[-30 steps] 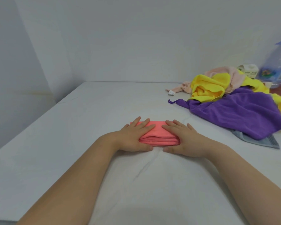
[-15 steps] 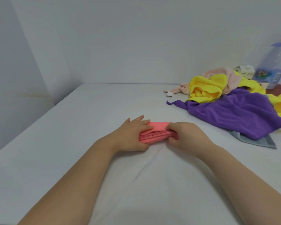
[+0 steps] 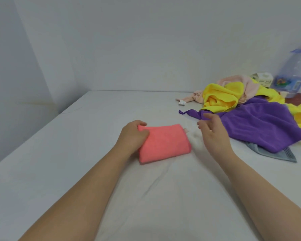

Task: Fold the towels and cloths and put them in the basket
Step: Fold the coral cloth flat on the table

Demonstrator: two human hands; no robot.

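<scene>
White tabletop (image 3: 76,153); left hand (image 3: 131,134) curled around pink cloth (image 3: 165,143), right hand (image 3: 214,134) slack, empty

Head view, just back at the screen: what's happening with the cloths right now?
A person is folding cloths on a white table. The left hand grips one end of the folded pink cloth. The right hand is open and off it, hovering near the purple cloth. That, the yellow cloth and a grey cloth lie unfolded in a heap. No basket is in view.
</scene>
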